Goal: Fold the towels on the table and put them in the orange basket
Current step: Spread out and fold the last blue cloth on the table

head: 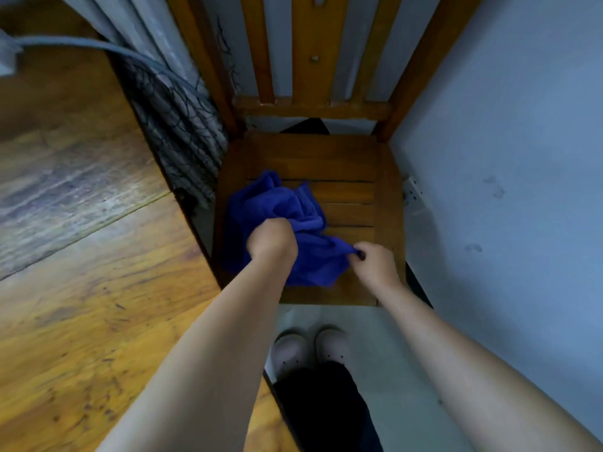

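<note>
A crumpled blue towel [313, 256] lies bunched on the seat of a wooden chair [346, 164] in front of me. My left hand [272, 238] is closed over the middle of the towel, fingers buried in the cloth. At the towel's right edge my right hand [375, 261] pinches a corner between thumb and fingers. No orange basket is in view.
A wooden table [81, 256] fills the left side, with a grey cable [98, 47] across its far corner. A patterned curtain [176, 119] hangs between table and chair. A pale wall [522, 158] stands close on the right. My feet [310, 349] are on the floor below the seat.
</note>
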A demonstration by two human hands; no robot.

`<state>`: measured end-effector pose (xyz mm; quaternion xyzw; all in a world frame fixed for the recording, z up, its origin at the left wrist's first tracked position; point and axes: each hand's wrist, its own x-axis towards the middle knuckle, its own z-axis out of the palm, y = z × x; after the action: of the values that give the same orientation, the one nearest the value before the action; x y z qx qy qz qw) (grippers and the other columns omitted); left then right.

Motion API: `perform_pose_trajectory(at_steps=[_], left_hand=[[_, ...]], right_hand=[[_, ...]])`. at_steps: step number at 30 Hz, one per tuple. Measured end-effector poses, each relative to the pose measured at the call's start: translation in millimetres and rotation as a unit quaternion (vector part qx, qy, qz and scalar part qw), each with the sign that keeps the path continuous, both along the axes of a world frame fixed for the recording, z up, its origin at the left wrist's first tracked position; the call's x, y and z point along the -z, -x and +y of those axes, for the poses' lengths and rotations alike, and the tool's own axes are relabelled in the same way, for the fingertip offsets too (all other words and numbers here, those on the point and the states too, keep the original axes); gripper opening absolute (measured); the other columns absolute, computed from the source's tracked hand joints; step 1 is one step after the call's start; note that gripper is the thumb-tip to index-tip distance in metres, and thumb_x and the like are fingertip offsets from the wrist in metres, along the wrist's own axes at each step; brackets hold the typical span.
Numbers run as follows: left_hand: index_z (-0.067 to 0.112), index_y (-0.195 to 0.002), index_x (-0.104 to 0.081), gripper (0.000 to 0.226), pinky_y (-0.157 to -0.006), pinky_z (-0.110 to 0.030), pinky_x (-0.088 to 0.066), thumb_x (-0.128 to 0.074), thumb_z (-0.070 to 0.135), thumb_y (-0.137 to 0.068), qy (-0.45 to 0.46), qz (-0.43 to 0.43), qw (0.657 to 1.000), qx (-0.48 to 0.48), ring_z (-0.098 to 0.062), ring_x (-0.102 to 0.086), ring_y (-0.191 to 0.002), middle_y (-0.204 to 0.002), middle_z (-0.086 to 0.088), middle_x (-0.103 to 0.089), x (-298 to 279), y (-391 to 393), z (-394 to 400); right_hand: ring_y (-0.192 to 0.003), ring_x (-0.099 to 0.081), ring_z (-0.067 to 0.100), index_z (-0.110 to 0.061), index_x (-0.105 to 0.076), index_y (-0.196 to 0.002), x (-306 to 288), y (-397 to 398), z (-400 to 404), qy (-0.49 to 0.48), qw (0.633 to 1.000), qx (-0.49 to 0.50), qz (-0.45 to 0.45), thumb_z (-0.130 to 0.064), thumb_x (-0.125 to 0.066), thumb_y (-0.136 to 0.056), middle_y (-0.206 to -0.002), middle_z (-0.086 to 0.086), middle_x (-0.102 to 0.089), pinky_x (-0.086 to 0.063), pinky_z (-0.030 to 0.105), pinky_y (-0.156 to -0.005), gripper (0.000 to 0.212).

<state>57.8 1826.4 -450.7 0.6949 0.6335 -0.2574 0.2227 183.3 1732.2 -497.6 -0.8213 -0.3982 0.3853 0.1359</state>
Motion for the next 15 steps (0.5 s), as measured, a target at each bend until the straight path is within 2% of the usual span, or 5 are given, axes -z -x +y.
perform_pose_trajectory(at_steps=[3,6,8,11,15], left_hand=[[0.008,-0.118,-0.052,0.027,-0.067,-0.031,-0.039,-0.043,0.006,-0.093,-0.022,-0.079,0.995,-0.05,-0.028,-0.057,-0.102,-0.116,-0.013,-0.058,-37,0,7],[0.01,-0.111,-0.054,0.023,-0.064,-0.032,-0.04,-0.042,0.005,-0.092,-0.064,-0.153,0.982,-0.087,-0.028,-0.057,-0.09,-0.108,-0.012,-0.061,-86,4,18],[0.009,-0.1,-0.056,0.017,-0.062,-0.033,-0.039,-0.042,0.005,-0.092,-0.106,-0.187,0.969,-0.118,-0.026,-0.052,-0.08,-0.102,-0.012,-0.062,-126,12,24],[0.008,-0.077,-0.051,0.013,-0.063,-0.032,-0.037,-0.044,0.007,-0.089,-0.166,-0.248,0.944,-0.143,-0.031,-0.055,-0.084,-0.094,-0.015,-0.062,-186,25,35],[0.008,-0.064,-0.047,0.022,-0.066,-0.038,-0.046,-0.05,0.007,-0.086,-0.223,-0.36,0.883,-0.203,-0.032,-0.06,-0.081,-0.079,-0.015,-0.059,-268,60,42]], right_hand=[[-0.07,-0.053,0.019,-0.006,-0.067,-0.087,-43,-14,14,-0.056,0.998,0.014,-0.028,-0.008,-0.054,-0.085,-0.082,0.01,-0.066,-0.027,0.02,-0.052,0.013],[-0.068,-0.051,0.015,-0.008,-0.066,-0.087,-96,-23,38,-0.11,0.993,0.002,-0.045,-0.007,-0.054,-0.085,-0.076,0.003,-0.06,-0.029,0.012,-0.047,0.012],[-0.077,-0.059,0.022,-0.006,-0.066,-0.091,-138,-23,55,-0.145,0.988,-0.016,-0.049,-0.007,-0.054,-0.086,-0.082,0.009,-0.065,-0.037,0.019,-0.058,0.014],[-0.085,-0.064,0.032,-0.001,-0.066,-0.095,-204,-15,82,-0.225,0.974,-0.013,-0.034,-0.004,-0.054,-0.085,-0.091,0.018,-0.068,-0.051,0.035,-0.074,0.016],[-0.081,-0.065,0.031,-0.001,-0.065,-0.091,-293,8,107,-0.326,0.944,-0.038,-0.037,-0.005,-0.055,-0.086,-0.087,0.016,-0.068,-0.054,0.04,-0.075,0.012]])
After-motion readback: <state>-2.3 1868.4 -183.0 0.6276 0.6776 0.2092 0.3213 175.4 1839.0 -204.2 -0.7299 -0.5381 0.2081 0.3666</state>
